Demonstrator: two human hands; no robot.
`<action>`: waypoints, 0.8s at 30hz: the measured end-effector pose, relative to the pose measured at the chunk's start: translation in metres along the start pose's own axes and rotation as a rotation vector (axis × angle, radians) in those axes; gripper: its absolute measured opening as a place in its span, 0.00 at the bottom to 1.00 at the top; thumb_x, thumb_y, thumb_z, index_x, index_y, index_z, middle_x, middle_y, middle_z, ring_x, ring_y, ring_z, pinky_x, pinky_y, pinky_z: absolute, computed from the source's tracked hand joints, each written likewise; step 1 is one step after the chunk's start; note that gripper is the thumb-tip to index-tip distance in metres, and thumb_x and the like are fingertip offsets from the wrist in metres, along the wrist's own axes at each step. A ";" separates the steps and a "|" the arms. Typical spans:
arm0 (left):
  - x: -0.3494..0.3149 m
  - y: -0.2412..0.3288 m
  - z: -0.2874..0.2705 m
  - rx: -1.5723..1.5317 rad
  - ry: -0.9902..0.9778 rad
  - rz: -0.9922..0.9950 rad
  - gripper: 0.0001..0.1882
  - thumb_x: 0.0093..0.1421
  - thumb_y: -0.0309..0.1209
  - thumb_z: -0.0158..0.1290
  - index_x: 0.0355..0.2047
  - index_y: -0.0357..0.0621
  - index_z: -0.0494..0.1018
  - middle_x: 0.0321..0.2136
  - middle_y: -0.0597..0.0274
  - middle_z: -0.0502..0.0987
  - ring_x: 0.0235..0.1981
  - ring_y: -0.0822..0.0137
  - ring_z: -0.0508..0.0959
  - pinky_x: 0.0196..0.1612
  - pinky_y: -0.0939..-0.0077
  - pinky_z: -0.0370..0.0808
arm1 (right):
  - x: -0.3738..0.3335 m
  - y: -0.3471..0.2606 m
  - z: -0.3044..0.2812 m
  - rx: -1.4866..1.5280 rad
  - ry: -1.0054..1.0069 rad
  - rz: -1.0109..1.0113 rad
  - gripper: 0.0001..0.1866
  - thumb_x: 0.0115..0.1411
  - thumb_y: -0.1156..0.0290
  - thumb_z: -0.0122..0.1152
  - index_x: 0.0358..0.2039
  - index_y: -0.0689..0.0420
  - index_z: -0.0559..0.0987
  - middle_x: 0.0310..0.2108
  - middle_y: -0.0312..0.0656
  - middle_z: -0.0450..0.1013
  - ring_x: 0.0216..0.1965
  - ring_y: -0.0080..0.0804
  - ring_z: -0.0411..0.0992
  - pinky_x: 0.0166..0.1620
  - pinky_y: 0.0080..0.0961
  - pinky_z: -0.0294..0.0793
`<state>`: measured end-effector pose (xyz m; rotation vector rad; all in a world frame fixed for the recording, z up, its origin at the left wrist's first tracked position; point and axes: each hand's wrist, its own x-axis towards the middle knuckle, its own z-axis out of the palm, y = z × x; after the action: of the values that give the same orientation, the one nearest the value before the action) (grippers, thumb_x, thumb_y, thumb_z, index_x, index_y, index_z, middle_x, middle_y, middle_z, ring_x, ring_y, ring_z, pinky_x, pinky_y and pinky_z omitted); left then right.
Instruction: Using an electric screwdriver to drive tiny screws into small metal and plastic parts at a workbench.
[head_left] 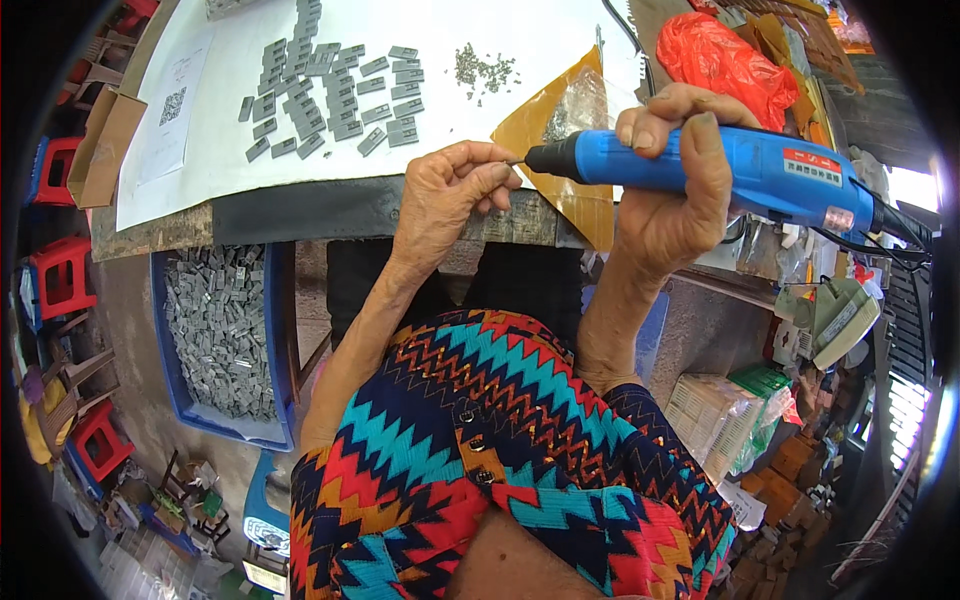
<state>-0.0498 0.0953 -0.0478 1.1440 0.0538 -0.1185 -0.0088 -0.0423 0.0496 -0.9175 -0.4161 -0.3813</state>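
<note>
My right hand (680, 180) is wrapped around a blue electric screwdriver (745, 170), held level over the table's near edge with its black nose toward the left. The thin screwdriver bit (519, 161) reaches the fingertips of my left hand (455, 190). Those fingers are pinched together at the bit's end; whatever they hold is too small to make out. Beyond my left hand, many small grey plastic parts (345, 105) lie in rough rows on a white sheet (215, 120). A scatter of tiny screws (483, 70) is to their right.
A brown-taped triangular piece (565, 190) lies under the screwdriver's nose. Below the table's left side, a blue bin (285, 330) holds a heap of grey parts (222, 330). A red plastic bag (722, 65) sits at the far right. The black power cord (900, 222) trails off right.
</note>
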 end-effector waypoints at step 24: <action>-0.009 -0.015 0.002 -0.421 -0.153 -0.108 0.12 0.62 0.33 0.46 0.35 0.34 0.71 0.23 0.61 0.74 0.21 0.78 0.71 0.24 0.89 0.68 | -0.009 -0.012 -0.003 -0.094 -0.191 -0.005 0.12 0.55 0.77 0.52 0.40 0.63 0.71 0.32 0.53 0.71 0.25 0.30 0.71 0.32 0.30 0.69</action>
<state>-0.0611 0.0883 -0.0593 0.7090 0.0033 -0.2771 -0.0217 -0.0498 0.0515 -1.0492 -0.5787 -0.3210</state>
